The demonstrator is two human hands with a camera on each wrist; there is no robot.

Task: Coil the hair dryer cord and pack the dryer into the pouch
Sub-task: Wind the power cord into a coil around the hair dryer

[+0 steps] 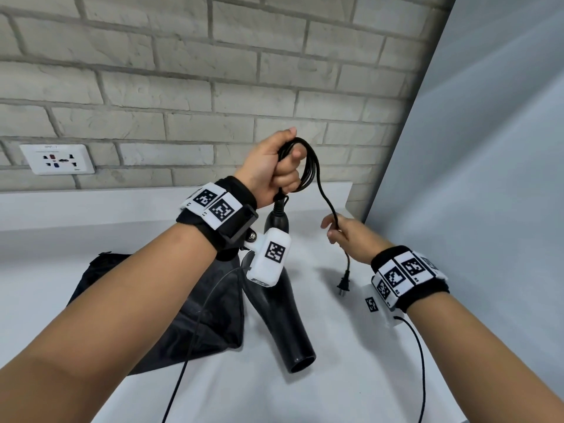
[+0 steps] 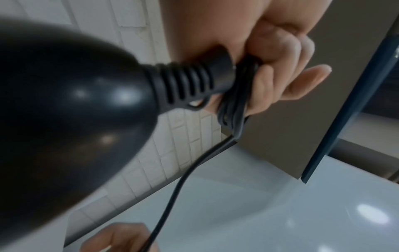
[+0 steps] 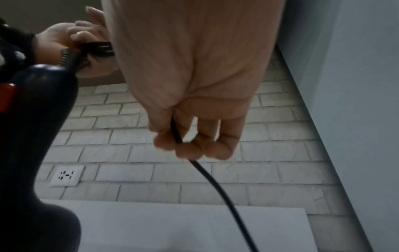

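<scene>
Against the brick wall (image 1: pixel 213 71) at the far left sits a white socket plate (image 1: pixel 57 159), just above the back edge of the white counter (image 1: pixel 91 227). Nearer me on the left of the counter lies the black pouch (image 1: pixel 210 319), crumpled and flat, partly hidden under my left forearm. Just right of it hangs the black hair dryer (image 1: pixel 279 315), lifted off the counter, handle end up and open nozzle tilted down toward me; whether it brushes the pouch I cannot tell.

Above the dryer, my left hand (image 1: pixel 274 166) is raised and curled in a fist around several gathered loops of the black cord (image 1: pixel 311 166), gripping them right where the ribbed strain relief (image 2: pixel 185 83) leaves the handle. The left wrist view shows the loops bundled between my fingers (image 2: pixel 278 49) and palm, with one finger sticking out looser than the rest.

From that bundle a single strand of cord swings down to the right, into my right hand (image 1: pixel 348 239), which is lower and well apart from the left. Its thumb and fingertips (image 3: pixel 187 150) pinch the strand lightly, the other fingers curled alongside. Below this hand the tail of the cord dangles, ending in the plug (image 1: pixel 344 286), which hangs just above the counter. Farthest right rises a plain pale panel (image 1: pixel 488 148) meeting the brick wall at the corner.
</scene>
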